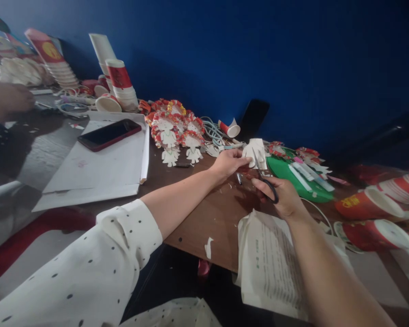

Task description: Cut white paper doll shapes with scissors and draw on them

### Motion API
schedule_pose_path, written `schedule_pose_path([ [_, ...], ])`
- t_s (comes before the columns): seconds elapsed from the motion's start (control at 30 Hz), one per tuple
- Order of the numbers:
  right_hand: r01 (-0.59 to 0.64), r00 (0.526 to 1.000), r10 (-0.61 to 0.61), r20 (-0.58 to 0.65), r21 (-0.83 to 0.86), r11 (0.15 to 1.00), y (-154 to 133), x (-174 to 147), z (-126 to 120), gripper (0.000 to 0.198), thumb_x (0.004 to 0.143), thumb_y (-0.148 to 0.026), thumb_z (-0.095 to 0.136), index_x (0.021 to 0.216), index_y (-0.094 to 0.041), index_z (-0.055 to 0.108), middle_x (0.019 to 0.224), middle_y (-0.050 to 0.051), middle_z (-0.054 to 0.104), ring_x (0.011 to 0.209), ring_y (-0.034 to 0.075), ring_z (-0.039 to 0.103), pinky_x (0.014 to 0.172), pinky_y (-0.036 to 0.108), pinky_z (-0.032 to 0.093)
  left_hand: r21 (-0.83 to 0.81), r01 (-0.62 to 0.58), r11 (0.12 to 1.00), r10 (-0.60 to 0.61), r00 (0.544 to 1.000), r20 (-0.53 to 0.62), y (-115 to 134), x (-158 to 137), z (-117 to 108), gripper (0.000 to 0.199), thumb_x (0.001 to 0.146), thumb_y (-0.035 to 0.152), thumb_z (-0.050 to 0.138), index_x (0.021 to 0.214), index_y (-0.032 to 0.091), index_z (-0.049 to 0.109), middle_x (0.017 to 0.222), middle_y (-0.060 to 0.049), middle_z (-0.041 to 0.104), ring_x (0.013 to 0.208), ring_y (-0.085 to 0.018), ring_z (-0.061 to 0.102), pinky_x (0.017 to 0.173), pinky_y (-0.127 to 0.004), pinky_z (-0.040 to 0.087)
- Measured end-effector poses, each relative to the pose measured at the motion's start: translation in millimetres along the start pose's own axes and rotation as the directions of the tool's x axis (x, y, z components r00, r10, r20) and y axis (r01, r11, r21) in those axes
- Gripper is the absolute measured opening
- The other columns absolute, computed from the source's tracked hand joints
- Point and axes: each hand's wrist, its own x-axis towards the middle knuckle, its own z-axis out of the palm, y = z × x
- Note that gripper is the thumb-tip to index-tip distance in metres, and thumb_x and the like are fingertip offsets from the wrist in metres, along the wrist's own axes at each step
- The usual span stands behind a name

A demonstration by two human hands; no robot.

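On the near side of the green disc (271,167), brown tabletop (204,218) with a slanting front edge; between edge and disc, some open room strewn with white scraps. Nearer than the disc, under the right forearm, a printed booklet (267,261), by the look of it jutting past that edge. Farther left of the disc, a crowded cluster of paper dolls (168,136). Just nearer than the disc, right hand (281,193) curled closed round the black handles of scissors (270,185), blades pointing away and leftward along the long axis (gap between blades too small to tell). Left of the disc, left hand (229,162) with thumb and fingers pinched on a white paper piece (259,152), just beside the disc, scissor blades across its face.
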Motion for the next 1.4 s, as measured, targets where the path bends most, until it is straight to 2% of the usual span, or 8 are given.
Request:
schedule_pose_path([
  [0.2, -0.005, 1.0, 0.006, 0.013, -0.012, 1.0, -2.5, -0.9, -0.5, 0.043, 0.078, -0.059, 0.067, 0.061, -0.02, 0.064, 0.049, -0.001, 0.054, 0.048, 0.013, 0.049, 0.05, 0.027, 0.036, 0.02, 0.001, 1.0, -0.001, 1.0, 0.003, 1.5, -0.1, -0.9, 0.012, 0.079, 0.01, 0.069, 0.076, 0.01, 0.058, 0.062, -0.001, 0.063, 0.056, -0.009, 0.061, 0.069, -0.028, 0.054],
  [0.53, -0.023, 1.0, 0.023, -0.006, 0.003, 1.0, -0.2, -0.2, 0.7, 0.043, 0.077, -0.06, 0.068, 0.064, -0.019, 0.065, 0.049, -0.001, 0.055, 0.047, 0.013, 0.048, 0.048, 0.027, 0.034, 0.054, -0.034, 0.998, 0.034, 0.999, 0.005, 1.4, 0.5, -2.1, 0.007, 0.081, 0.008, 0.066, 0.081, 0.011, 0.059, 0.063, 0.0, 0.063, 0.057, -0.009, 0.061, 0.068, -0.027, 0.054],
  [0.73, -0.013, 1.0, 0.013, 0.02, -0.021, 1.0, -1.5, -0.1, -0.9, 0.043, 0.078, -0.058, 0.068, 0.058, -0.02, 0.063, 0.049, 0.0, 0.055, 0.048, 0.013, 0.049, 0.05, 0.027, 0.036, 0.05, -0.044, 0.998, 0.045, 0.999, -0.018, -0.6, 1.9, -1.8, 0.009, 0.08, 0.009, 0.068, 0.082, 0.011, 0.059, 0.064, 0.0, 0.063, 0.057, -0.009, 0.06, 0.069, -0.027, 0.053],
  [0.87, -0.037, 0.999, 0.038, -0.01, 0.03, 0.999, -3.8, 0.2, 2.0, 0.037, 0.073, -0.056, 0.073, 0.069, -0.019, 0.07, 0.052, -0.001, 0.055, 0.047, 0.013, 0.049, 0.047, 0.026, 0.036, 0.042, -0.054, 0.998, 0.056, 0.998, -0.026, -2.1, 1.3, -0.7, 0.011, 0.08, 0.012, 0.069, 0.082, 0.012, 0.058, 0.065, 0.0, 0.063, 0.058, -0.009, 0.06, 0.069, -0.026, 0.053],
  [1.0, -0.051, 0.997, 0.052, -0.057, 0.031, 0.998, -10.7, -0.7, 5.4, 0.042, 0.07, -0.057, 0.074, 0.082, -0.017, 0.075, 0.053, -0.002, 0.055, 0.045, 0.012, 0.049, 0.046, 0.026, 0.038, 0.045, -0.006, 0.999, 0.004, 0.999, 0.04, -1.6, -3.6, 1.2, 0.014, 0.08, 0.017, 0.07, 0.084, 0.01, 0.058, 0.067, -0.002, 0.063, 0.058, -0.008, 0.06, 0.068, -0.025, 0.051],
  [1.1, -0.049, 0.996, 0.051, -0.071, 0.021, 0.999, -13.7, -1.4, 5.8, 0.044, 0.07, -0.059, 0.073, 0.077, -0.016, 0.073, 0.051, -0.001, 0.055, 0.045, 0.012, 0.049, 0.047, 0.025, 0.039, 0.051, 0.04, 0.998, -0.044, 0.995, 0.089, -1.2, -6.1, 2.6, 0.013, 0.081, 0.015, 0.069, 0.087, 0.009, 0.06, 0.068, -0.002, 0.064, 0.059, -0.008, 0.061, 0.069, -0.024, 0.051],
  [1.23, -0.06, 0.997, 0.063, -0.046, 0.048, 0.997, -8.8, -0.3, 4.9, 0.043, 0.068, -0.058, 0.075, 0.07, -0.016, 0.069, 0.054, -0.001, 0.057, 0.047, 0.012, 0.051, 0.047, 0.025, 0.039, 0.031, 0.073, 0.997, -0.075, 0.994, 0.08, -2.2, -4.4, 2.6, 0.005, 0.083, 0.009, 0.064, 0.083, 0.008, 0.059, 0.066, -0.001, 0.064, 0.059, -0.008, 0.061, 0.07, -0.024, 0.05],
  [1.4, -0.039, 0.999, 0.04, -0.01, 0.1, 0.994, 0.7, 1.3, 4.6, 0.038, 0.07, -0.054, 0.076, 0.072, -0.017, 0.069, 0.055, -0.002, 0.056, 0.048, 0.011, 0.049, 0.048, 0.024, 0.038, 0.06, 0.077, 0.995, -0.083, 0.991, 0.107, -3.1, -1.5, -1.1, 0.015, 0.077, 0.016, 0.074, 0.079, 0.008, 0.061, 0.064, -0.001, 0.063, 0.056, -0.007, 0.059, 0.072, -0.026, 0.05],
])
